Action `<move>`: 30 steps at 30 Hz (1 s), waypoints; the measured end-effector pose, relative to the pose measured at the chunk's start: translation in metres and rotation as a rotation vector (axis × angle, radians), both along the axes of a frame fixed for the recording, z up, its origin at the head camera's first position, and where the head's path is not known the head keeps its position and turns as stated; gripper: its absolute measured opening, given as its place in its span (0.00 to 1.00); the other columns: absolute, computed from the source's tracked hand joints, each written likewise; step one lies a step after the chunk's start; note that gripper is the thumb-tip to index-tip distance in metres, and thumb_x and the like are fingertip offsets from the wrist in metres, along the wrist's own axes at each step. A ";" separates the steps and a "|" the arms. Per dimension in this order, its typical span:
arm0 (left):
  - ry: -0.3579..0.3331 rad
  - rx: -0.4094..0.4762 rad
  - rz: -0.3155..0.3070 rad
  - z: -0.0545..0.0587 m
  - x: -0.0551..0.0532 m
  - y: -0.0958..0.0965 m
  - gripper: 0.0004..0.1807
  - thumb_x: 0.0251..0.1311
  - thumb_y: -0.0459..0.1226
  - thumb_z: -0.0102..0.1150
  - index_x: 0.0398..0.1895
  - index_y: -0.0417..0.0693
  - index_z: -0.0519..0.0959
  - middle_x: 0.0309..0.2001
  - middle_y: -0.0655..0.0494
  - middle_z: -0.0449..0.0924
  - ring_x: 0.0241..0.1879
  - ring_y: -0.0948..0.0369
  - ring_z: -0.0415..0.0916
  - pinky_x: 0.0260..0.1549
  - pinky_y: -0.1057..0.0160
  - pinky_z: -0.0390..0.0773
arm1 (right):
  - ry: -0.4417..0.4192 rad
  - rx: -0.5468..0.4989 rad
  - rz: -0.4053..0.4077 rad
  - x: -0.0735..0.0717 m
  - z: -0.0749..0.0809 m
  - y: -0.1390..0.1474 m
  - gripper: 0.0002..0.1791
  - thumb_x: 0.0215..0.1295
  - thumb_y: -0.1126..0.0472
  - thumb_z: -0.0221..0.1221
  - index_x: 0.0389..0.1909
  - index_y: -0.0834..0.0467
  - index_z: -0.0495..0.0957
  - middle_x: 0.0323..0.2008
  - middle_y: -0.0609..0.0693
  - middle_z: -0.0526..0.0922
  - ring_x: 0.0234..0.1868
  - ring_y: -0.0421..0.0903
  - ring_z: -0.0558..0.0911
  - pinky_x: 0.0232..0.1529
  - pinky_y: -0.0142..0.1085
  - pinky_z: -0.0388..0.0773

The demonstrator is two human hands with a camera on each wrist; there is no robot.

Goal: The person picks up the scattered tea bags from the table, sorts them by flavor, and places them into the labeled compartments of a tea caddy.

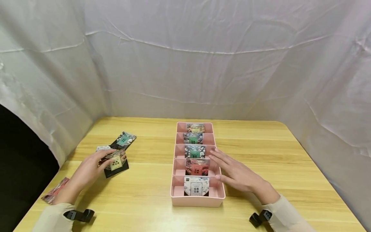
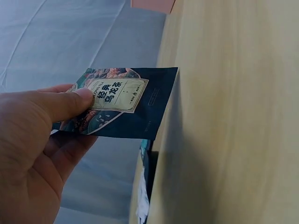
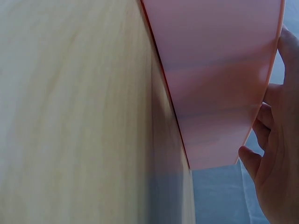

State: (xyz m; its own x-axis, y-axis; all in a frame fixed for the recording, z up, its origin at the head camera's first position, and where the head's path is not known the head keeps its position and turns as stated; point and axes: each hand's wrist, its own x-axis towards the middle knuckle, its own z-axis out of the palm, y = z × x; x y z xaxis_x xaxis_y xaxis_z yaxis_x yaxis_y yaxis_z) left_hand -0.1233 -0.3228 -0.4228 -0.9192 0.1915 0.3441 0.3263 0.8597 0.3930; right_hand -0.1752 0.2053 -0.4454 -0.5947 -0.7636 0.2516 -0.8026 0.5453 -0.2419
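My left hand (image 1: 88,169) pinches a dark oolong tea sachet (image 1: 118,163) with a pale yellow label by its upper end, thumb on the printed face. In the left wrist view the sachet (image 2: 156,100) is tilted above the table. On the right, my right hand (image 1: 239,174) has its fingers extended along the right rim of a pink divided box (image 1: 200,202); the right wrist view shows fingertips at the box wall (image 3: 215,88). Single tea sachets stand in its compartments: white (image 1: 196,186) in front, then red (image 1: 197,168), two green-labelled ones and a yellow-labelled one (image 1: 195,128).
Beyond the left hand lie a green-labelled sachet (image 1: 125,139) and a partly hidden white one (image 1: 102,148). A red sachet (image 1: 55,191) lies near the table's left edge, partly behind the left wrist. White cloth (image 1: 185,64) hangs behind the wooden table (image 1: 139,196).
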 end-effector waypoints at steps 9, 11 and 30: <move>0.065 -0.033 -0.036 0.009 -0.009 0.008 0.21 0.66 0.35 0.61 0.61 0.45 0.75 0.56 0.37 0.77 0.54 0.36 0.72 0.53 0.32 0.69 | -0.014 0.020 -0.002 -0.001 0.000 0.001 0.38 0.73 0.46 0.52 0.78 0.54 0.50 0.77 0.54 0.47 0.76 0.54 0.50 0.67 0.56 0.61; 0.087 -0.044 -0.047 0.011 -0.013 0.010 0.21 0.65 0.34 0.61 0.61 0.44 0.75 0.55 0.38 0.78 0.53 0.37 0.74 0.51 0.33 0.70 | -0.006 0.016 0.004 -0.001 0.000 0.000 0.38 0.73 0.46 0.52 0.77 0.54 0.50 0.77 0.55 0.48 0.75 0.54 0.51 0.66 0.56 0.61; 0.184 -0.028 -0.108 0.024 -0.043 0.034 0.21 0.62 0.31 0.63 0.59 0.48 0.78 0.45 0.49 0.82 0.35 0.54 0.79 0.34 0.49 0.80 | -0.003 0.001 -0.001 0.000 0.000 0.000 0.38 0.72 0.45 0.52 0.77 0.54 0.51 0.77 0.54 0.48 0.75 0.53 0.50 0.66 0.57 0.62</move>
State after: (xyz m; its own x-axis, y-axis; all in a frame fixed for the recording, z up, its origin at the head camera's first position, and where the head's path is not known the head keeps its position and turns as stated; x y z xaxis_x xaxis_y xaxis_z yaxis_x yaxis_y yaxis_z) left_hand -0.1662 -0.2890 -0.3983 -0.8149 0.2972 0.4976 0.4810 0.8258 0.2945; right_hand -0.1754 0.2057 -0.4449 -0.5964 -0.7632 0.2487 -0.8011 0.5466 -0.2436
